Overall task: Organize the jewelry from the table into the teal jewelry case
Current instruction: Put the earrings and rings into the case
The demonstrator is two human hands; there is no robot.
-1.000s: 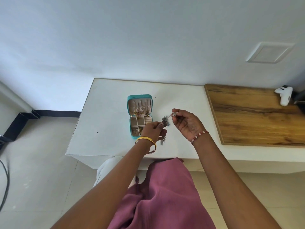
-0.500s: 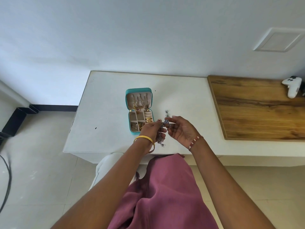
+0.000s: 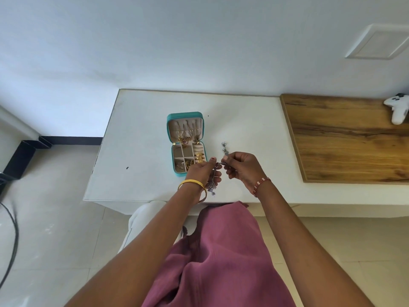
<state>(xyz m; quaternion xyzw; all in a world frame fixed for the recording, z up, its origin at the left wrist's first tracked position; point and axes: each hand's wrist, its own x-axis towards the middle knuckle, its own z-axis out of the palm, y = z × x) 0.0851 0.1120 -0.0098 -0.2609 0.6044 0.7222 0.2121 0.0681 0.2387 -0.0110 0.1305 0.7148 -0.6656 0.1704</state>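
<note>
The teal jewelry case [image 3: 170,138] lies open on the white table [image 3: 137,151]. Gold necklaces hang in its lid and gold pieces fill several compartments. Just right of the case, both hands hold one silver beaded chain [image 3: 212,186]. My left hand [image 3: 202,171] pinches the chain near its middle, and the lower end dangles below that hand. My right hand [image 3: 240,166] pinches the chain close beside the left; the upper end [image 3: 224,147] sticks up past its fingers. The two hands almost touch. My left hand covers the case's near right corner.
A wooden board [image 3: 345,138] covers the table's right side, with a white game controller [image 3: 397,109] at its far right. The wall stands behind the table. A black cable [image 3: 11,235] lies on the tiled floor at left. My pink garment hangs below the table edge.
My hands have come together from a small gap. The right hand's chain end, first bunched by its fingers, now sticks up above them. The case has not moved.
</note>
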